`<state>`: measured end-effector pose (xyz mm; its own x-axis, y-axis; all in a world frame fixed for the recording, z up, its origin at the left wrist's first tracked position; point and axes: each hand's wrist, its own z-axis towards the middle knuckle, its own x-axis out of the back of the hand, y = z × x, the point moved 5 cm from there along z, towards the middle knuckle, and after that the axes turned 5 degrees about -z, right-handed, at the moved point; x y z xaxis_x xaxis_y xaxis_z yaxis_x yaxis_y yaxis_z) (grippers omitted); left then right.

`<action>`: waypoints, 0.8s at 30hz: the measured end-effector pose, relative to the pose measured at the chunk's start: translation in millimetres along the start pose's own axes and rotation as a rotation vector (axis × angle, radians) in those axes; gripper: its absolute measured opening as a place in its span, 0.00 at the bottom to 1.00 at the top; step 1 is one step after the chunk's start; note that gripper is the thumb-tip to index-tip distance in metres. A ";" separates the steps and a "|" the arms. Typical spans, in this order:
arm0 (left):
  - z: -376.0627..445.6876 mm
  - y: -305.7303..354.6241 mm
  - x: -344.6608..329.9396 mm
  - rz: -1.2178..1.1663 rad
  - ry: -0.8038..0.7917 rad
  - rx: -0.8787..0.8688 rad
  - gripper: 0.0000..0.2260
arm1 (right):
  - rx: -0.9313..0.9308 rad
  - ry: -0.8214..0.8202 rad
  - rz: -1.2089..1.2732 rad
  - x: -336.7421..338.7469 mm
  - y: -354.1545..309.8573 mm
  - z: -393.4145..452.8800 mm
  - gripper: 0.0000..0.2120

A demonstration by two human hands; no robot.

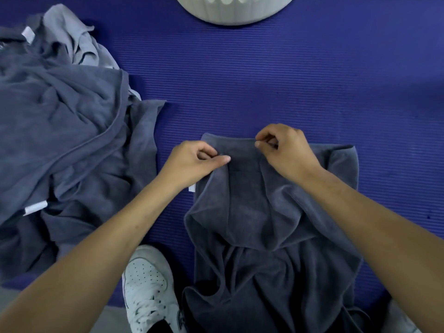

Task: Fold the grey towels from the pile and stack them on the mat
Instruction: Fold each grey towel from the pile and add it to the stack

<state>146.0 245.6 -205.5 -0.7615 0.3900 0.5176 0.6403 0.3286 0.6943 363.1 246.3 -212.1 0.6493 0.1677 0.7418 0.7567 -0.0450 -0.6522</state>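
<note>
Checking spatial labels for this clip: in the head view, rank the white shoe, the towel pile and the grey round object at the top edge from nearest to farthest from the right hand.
From the right hand:
1. Grey round object, straight ahead at the mat's far edge.
2. White shoe, below and left, near the person.
3. Towel pile, far left.
The first two are fairly close to call.

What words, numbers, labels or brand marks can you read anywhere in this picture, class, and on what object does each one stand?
No text can be read anywhere.
White sewn-in tag at the top of the crumpled grey towel pile: no print can be made out.
White tag at the pile's lower edge: likewise no print visible.
White tag corner on the dark grey towel being folded: mostly hidden.
White perforated sneaker: no legible brand mark.
</note>
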 end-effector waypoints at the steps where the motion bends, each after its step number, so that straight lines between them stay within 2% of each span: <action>1: 4.7 -2.7 -2.9 0.009 -0.023 0.019 0.09 | -0.008 -0.003 0.003 0.1 1.5 -1.5 0.02; 6: 19.6 -10.8 3.4 -0.007 -0.037 0.044 0.04 | -0.016 -0.025 -0.007 -0.1 7.5 -8.8 0.03; 11: 22.6 -12.8 19.3 0.256 -0.136 -0.002 0.04 | 0.009 -0.026 -0.012 -0.3 11.9 -15.2 0.04; 14: 29.8 -9.5 27.8 0.090 -0.001 -0.064 0.04 | 0.019 -0.043 -0.021 -1.0 14.4 -19.8 0.04; 18: 40.9 -15.2 23.5 -0.154 0.198 -0.005 0.05 | 0.000 -0.053 -0.006 -3.1 15.8 -23.2 0.05; 21: 45.0 -19.5 18.2 -0.153 0.303 0.038 0.01 | -0.007 -0.054 -0.012 -6.0 15.1 -23.9 0.05; 24: 43.8 -19.7 15.5 -0.073 0.342 0.008 0.03 | -0.007 -0.059 -0.018 -7.3 15.9 -24.3 0.05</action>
<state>126.0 282.8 -233.1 -0.7944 0.0546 0.6050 0.5823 0.3519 0.7329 372.3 220.4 -224.1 0.6304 0.2264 0.7425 0.7687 -0.0486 -0.6378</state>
